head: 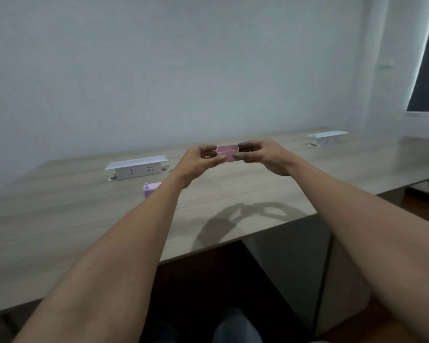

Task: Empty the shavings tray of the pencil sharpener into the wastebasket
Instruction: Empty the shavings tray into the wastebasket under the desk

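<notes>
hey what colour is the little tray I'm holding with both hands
Pink, with a paler rim; the tray shows best in the head view.

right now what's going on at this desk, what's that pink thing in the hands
A person holds a small pink shavings tray up over the wooden desk, pinched between the left hand and the right hand, open side up. The pink pencil sharpener it belongs to sits on the desk, partly hidden behind the left forearm, near a white power socket block. No wastebasket is in view, so the tray is not yet emptied.
</notes>
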Available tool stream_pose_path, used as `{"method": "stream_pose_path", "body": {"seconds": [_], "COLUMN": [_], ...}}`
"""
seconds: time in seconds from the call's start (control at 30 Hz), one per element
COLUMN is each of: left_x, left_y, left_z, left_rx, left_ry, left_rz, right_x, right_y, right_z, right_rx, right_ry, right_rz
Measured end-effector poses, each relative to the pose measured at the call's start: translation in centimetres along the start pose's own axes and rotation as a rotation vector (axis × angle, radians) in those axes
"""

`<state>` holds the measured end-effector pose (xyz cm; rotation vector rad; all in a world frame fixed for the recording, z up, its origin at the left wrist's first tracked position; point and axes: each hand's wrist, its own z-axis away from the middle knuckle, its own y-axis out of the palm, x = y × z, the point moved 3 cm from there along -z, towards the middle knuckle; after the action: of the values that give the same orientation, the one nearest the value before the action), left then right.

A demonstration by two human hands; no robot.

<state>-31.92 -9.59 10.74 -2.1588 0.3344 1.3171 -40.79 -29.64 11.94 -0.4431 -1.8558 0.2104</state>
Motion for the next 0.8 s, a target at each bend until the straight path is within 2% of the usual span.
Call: {"method": "stream_pose_path", "body": {"seconds": [0.23,0.43,0.8], "left_x": [-1.0,-0.5,4.8], "left_y": [9.9,19.4,32.1], "left_z": [0.1,2.0,6.4], "left_rx": [0.158,0.264,0.433], "left_ry": [0.029,0.006,-0.068], "left_rz": [0.112,0.189,0.227], "right_x": [-1.9,-6.0,-15.4], "right_y": [-6.8,-11.6,-14.0], "right_z": [7.9,15.2,27.8], "right_rx": [-0.088,-0.201,-0.373], "right_ry": [0.086,0.190,0.422], "right_rz": [0.031,0.019,-0.086]}}
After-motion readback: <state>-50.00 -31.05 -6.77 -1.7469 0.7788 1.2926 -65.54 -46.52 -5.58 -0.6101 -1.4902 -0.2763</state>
